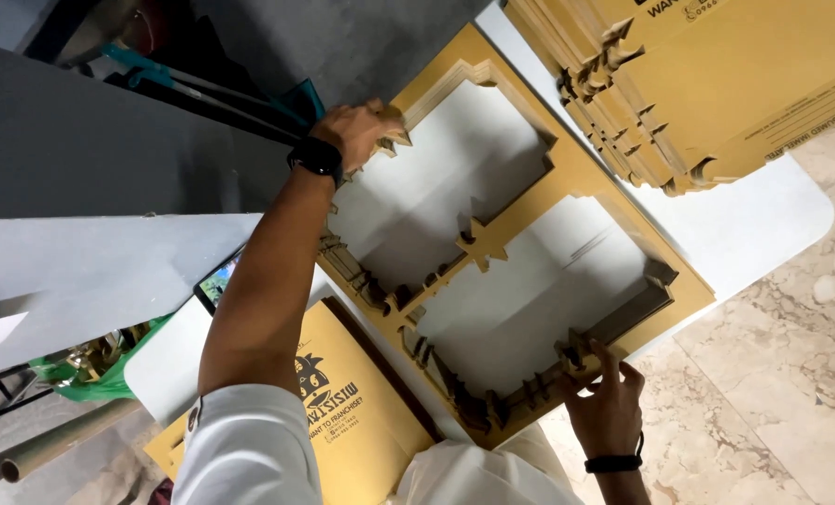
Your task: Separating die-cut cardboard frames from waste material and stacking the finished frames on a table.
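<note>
A stack of brown die-cut cardboard frames [576, 178] with two large cut-out windows lies on a white table [754, 234]. My left hand [361, 131], with a black watch on the wrist, reaches out and grips the stack's far corner. My right hand [604, 402], wearing a black wristband, holds the stack's near edge with the fingers curled over the notched inner rim. Through both windows the white table surface shows.
A tall pile of flat yellow-brown cardboard blanks [717, 84] sits at the top right. A printed flat yellow carton [352, 411] lies by my body. A phone [216, 281], a green bag [99, 374] and cardboard tubes [43, 449] are at the left. Marble floor [791, 374] lies right.
</note>
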